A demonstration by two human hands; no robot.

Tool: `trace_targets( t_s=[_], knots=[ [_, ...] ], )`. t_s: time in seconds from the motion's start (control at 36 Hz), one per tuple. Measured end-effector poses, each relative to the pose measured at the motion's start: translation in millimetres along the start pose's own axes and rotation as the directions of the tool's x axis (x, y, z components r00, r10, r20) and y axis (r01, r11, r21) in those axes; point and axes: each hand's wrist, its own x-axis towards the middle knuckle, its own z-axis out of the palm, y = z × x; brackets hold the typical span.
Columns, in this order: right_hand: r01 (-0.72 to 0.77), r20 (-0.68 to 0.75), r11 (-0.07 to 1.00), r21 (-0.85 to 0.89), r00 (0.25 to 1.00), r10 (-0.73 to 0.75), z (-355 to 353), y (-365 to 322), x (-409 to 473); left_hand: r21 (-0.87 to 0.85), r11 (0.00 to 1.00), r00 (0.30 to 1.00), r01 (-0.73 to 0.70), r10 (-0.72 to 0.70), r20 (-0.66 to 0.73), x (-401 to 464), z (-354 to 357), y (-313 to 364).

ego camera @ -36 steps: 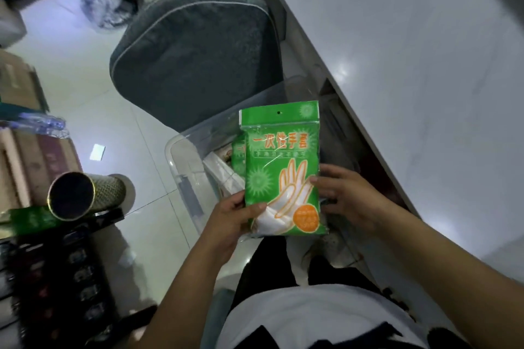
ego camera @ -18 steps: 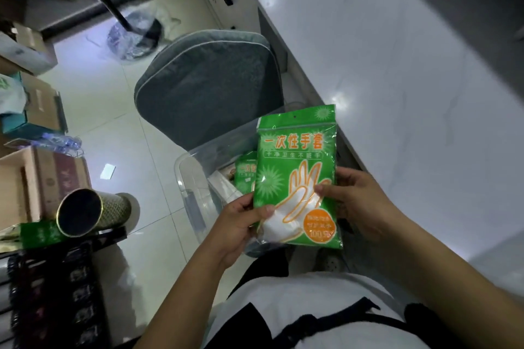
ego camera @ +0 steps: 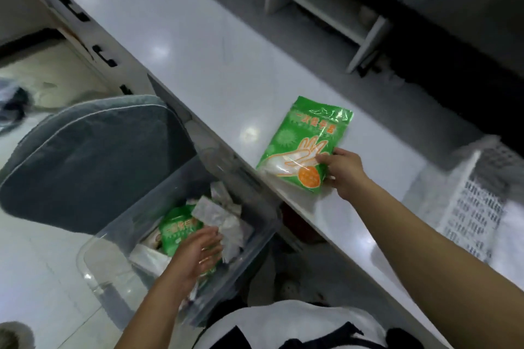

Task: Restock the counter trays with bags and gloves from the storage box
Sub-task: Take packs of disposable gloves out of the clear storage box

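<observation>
A green pack of disposable gloves (ego camera: 300,144) lies on the white counter (ego camera: 198,45), and my right hand (ego camera: 341,168) grips its lower right corner. Down on the floor stands a clear plastic storage box (ego camera: 122,238) with white bags (ego camera: 215,215) and a second green glove pack (ego camera: 177,231) inside. My left hand (ego camera: 198,253) reaches into the box and rests on that second pack, fingers curled over it; whether it is gripped is unclear.
A white perforated tray (ego camera: 470,207) sits on the counter at the right. A grey cushioned chair (ego camera: 90,156) stands behind the box. A white open shelf unit (ego camera: 326,5) is at the back of the counter. Drawer fronts with black handles (ego camera: 105,58) line the counter's left.
The glove pack held upright by both hands over the box now lies on the counter under my right hand. My left hand let go and dropped into the box. The view swung right.
</observation>
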Motion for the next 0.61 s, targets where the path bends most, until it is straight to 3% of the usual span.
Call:
trace_targets(
  t_s=[0.11,0.25,0.31,0.39,0.47,0.53,0.61],
  knots=[
    [0.079,-0.133,0.936,-0.343,0.982,-0.132,-1,-7,8,0.042,0.998,0.999,0.038,-0.039,0.028,10,7,-6],
    [0.195,-0.055,0.592,-0.782,0.925,-0.377,20,-14,-31,0.063,0.997,0.999,0.044,-0.045,0.011,24,8,-14],
    [0.387,0.102,0.519,-0.762,0.864,-0.494,35,-5,-56,0.100,0.994,0.999,0.044,-0.042,-0.019,27,4,-17],
    [0.695,0.414,0.450,-0.561,0.707,-0.574,63,22,-94,0.144,0.988,0.996,0.049,-0.037,-0.083,34,-9,-22],
    [0.804,0.701,0.315,-0.504,0.594,-0.396,93,67,-109,0.182,0.980,0.976,0.081,-0.041,-0.215,53,-31,-28],
    [0.791,0.773,0.234,-0.565,0.607,-0.186,109,103,-105,0.251,0.962,0.952,0.106,-0.025,-0.305,71,-51,-36],
    [0.739,0.743,0.084,-0.669,0.669,0.023,121,159,-84,0.329,0.929,0.917,0.172,-0.028,-0.399,100,-83,-51]
  ],
)
